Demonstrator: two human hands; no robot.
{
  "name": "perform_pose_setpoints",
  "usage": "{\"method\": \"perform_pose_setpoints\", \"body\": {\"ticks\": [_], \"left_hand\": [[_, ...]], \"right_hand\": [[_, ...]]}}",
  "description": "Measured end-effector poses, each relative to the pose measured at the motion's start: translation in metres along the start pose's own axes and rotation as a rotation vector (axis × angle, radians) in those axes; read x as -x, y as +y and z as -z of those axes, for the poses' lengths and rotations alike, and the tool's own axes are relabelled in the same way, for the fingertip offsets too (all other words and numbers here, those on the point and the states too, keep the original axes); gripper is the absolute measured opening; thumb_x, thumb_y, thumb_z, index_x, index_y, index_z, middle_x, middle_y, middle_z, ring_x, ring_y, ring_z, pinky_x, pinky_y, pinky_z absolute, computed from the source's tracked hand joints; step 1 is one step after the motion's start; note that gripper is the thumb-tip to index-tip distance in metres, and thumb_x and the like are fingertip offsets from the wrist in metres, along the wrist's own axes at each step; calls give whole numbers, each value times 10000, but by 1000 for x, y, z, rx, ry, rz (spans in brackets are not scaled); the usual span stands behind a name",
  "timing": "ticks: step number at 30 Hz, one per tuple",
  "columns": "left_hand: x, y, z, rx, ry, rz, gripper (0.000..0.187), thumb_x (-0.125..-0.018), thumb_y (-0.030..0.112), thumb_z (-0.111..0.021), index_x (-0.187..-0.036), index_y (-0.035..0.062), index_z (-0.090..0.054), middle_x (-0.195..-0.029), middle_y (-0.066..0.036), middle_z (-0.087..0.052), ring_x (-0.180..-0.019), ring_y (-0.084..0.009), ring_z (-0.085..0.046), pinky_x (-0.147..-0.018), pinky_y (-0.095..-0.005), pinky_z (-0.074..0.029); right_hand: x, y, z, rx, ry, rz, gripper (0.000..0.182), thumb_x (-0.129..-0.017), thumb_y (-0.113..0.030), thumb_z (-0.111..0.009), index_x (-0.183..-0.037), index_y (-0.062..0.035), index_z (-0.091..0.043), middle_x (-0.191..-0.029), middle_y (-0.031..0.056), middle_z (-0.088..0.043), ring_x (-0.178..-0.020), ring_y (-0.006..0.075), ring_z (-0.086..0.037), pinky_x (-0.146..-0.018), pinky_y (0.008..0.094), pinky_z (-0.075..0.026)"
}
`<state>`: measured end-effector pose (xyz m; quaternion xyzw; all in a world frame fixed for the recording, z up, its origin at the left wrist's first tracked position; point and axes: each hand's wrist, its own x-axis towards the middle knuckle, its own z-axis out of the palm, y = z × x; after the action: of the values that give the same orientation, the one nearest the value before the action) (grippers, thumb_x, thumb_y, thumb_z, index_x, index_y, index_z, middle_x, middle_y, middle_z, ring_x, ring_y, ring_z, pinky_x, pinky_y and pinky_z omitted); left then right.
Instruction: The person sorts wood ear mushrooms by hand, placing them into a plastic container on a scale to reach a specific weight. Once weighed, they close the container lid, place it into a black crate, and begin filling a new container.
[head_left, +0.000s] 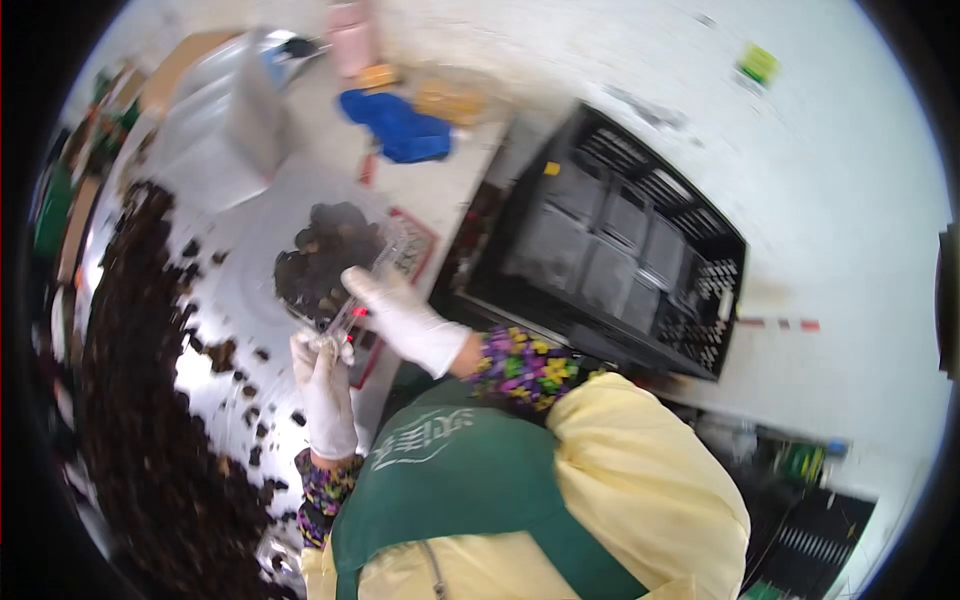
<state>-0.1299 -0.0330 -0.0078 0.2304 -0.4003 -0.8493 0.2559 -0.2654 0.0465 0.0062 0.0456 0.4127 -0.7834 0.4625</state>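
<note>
A clear plastic container holds dark brown, lumpy pieces whose kind I cannot make out. My right hand, in a white glove, is closed at its near right side, with the thumb over the rim. At the container's lower corner, my left hand, gloved in white too, has its fingers bent and pressed together against the edge. Small red lit marks show between the two hands. Beneath the container's right side lies a red-bordered flat thing, partly hidden.
Loose dark pieces are heaped along the shiny metal table at left. Stacked clear containers stand behind. A blue cloth lies farther back. The black crate at right contains several filled containers.
</note>
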Motion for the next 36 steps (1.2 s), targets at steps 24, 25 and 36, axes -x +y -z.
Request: {"method": "perform_pose_setpoints", "body": {"ticks": [24,25,36], "left_hand": [[-11,-1,-27,-522,40,245,251,-1005,95,-523,-1245,48,-582,-1032,-62,-691,-876,-107,-619,-796,-247,-493],[-9,1,-29,-555,61,239,249,-1008,78,-502,-1241,36,-579,-1046,-76,-689,-887,-116,-624,-787,-253,-497],[46,-2,25,-299,367,82,245,-1025,100,-521,-1254,20,-559,-1074,-72,-647,-917,-123,-581,-842,-267,-485]], "right_hand": [[193,-207,402,1738,1450,-244,835,-843,-455,-658,-1489,-22,-354,-1287,292,-563,-1197,436,-561,-1007,465,-471],[170,-219,420,1810,1295,95,742,-869,-388,-662,-1463,-18,-416,-1308,275,-563,-1201,412,-562,-1045,444,-446],[-185,-220,-35,1559,-308,1231,316,-959,-137,-564,-1257,-60,-634,-1268,160,-626,-1197,336,-567,-1039,397,-425]]}}
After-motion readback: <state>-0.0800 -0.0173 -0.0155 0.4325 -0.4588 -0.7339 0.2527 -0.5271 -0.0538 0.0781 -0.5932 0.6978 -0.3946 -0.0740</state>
